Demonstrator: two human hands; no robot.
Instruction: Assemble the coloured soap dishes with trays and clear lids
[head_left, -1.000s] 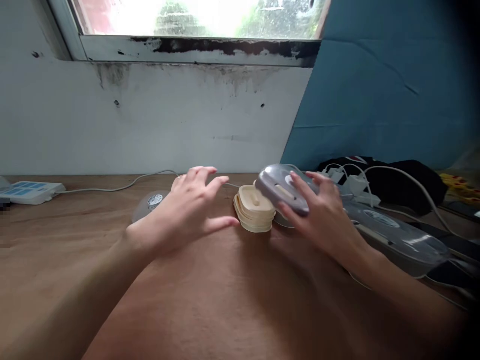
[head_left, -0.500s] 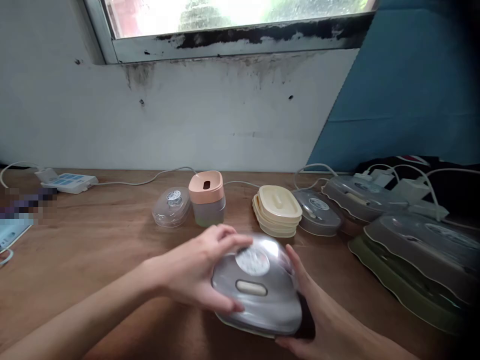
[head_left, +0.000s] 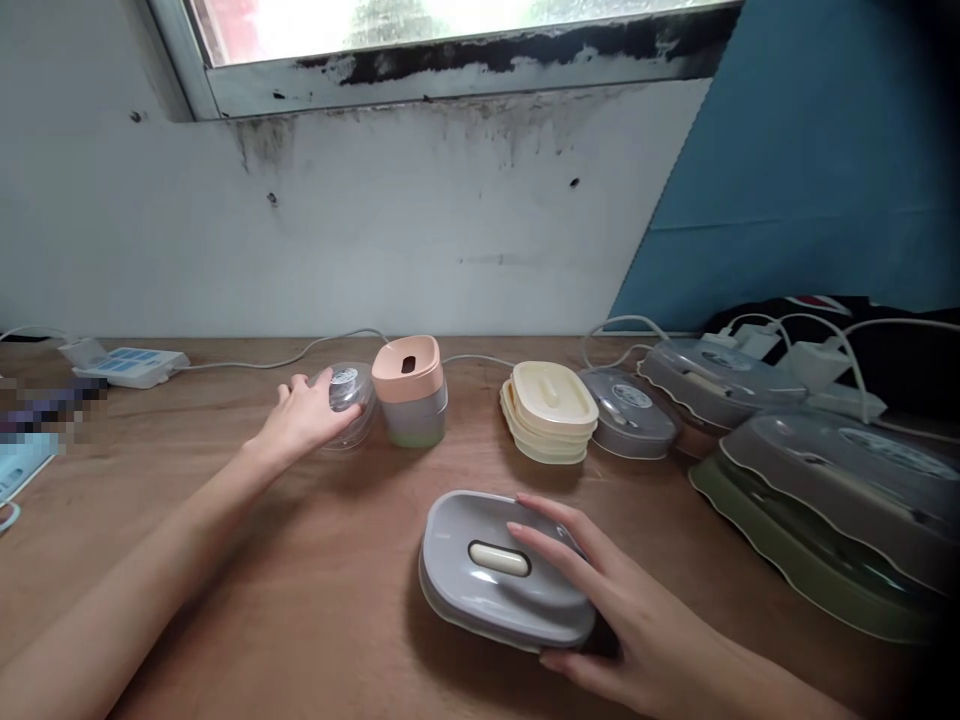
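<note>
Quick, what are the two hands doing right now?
Left hand: on the small clear container beside the peach-lidded jar; whether it grips cannot be told.
Right hand: open, lying flat on the grey lidded container.

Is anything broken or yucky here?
The grey box under the right hand looks whole. The window ledge is the odd part: flaking paint with black patches, and dark streaks run down the wall below. White cables and plugs lie tangled far right.

No legible text or labels anywhere
</note>
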